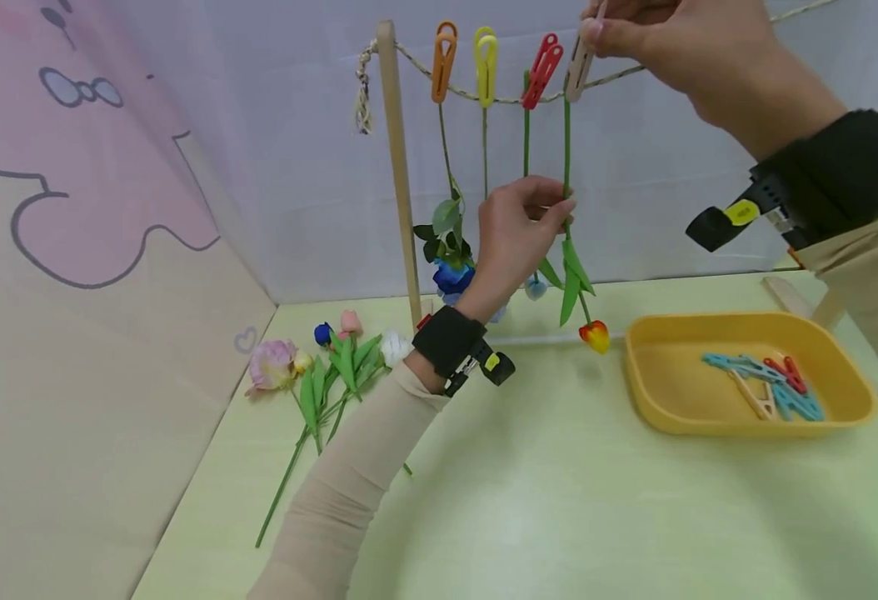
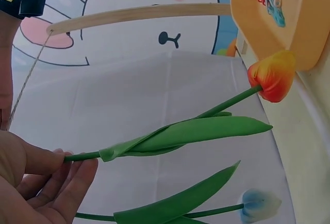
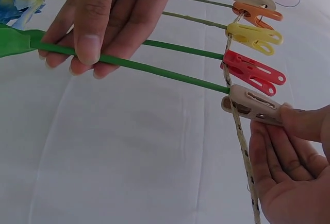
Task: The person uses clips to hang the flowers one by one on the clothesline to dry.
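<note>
An artificial tulip with an orange-red bloom [image 1: 595, 336] [image 2: 272, 75] hangs head down from a rope [image 1: 619, 77] strung off a wooden post [image 1: 401, 167]. My left hand [image 1: 562, 204] [image 2: 77, 159] pinches its green stem [image 1: 566, 142] [image 3: 165, 72] about halfway down. Up at the rope, my right hand [image 1: 596, 29] [image 3: 283, 131] pinches a beige clothespin [image 1: 580, 68] [image 3: 252, 105] that sits over the rope and the stem's top end. To its left hang a red peg [image 1: 542, 71], a yellow peg [image 1: 486, 62] and an orange peg [image 1: 444, 60], each holding a stem.
A yellow tray [image 1: 746, 318] at the right of the pale green table holds several loose clothespins [image 1: 769, 385]. Several artificial flowers [image 1: 334, 354] lie at the left by the post. A blue rose [image 1: 450, 275] hangs behind my left wrist. White cloth backs the line.
</note>
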{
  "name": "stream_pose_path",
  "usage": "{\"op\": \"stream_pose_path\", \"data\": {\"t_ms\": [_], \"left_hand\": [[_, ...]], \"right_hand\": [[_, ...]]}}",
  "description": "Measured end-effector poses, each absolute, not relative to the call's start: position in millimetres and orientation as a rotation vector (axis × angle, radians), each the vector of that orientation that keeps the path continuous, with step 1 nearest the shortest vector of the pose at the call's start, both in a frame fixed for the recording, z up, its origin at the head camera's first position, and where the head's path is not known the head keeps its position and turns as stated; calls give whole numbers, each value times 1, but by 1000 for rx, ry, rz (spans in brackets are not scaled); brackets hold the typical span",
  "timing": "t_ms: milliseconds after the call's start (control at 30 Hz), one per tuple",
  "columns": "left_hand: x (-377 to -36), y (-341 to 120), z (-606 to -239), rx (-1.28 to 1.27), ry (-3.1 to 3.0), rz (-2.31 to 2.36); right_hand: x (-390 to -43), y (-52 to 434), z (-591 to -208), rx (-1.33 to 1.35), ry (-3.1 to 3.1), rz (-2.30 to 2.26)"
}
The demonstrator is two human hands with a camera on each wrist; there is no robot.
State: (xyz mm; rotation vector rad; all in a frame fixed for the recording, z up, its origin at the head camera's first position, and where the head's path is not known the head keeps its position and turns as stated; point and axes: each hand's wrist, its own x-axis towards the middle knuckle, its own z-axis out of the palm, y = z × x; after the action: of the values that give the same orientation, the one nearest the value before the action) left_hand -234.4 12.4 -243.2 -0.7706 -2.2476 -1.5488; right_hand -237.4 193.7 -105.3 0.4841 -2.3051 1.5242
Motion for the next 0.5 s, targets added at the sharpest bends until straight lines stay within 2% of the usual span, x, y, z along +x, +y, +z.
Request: {"op": "stream_pose_path", "data": {"t_ms": [500], "left_hand": [[-231, 18, -243, -719, -2303, -1560]], "right_hand": [[-236, 199, -114, 562, -2265, 1547]]}}
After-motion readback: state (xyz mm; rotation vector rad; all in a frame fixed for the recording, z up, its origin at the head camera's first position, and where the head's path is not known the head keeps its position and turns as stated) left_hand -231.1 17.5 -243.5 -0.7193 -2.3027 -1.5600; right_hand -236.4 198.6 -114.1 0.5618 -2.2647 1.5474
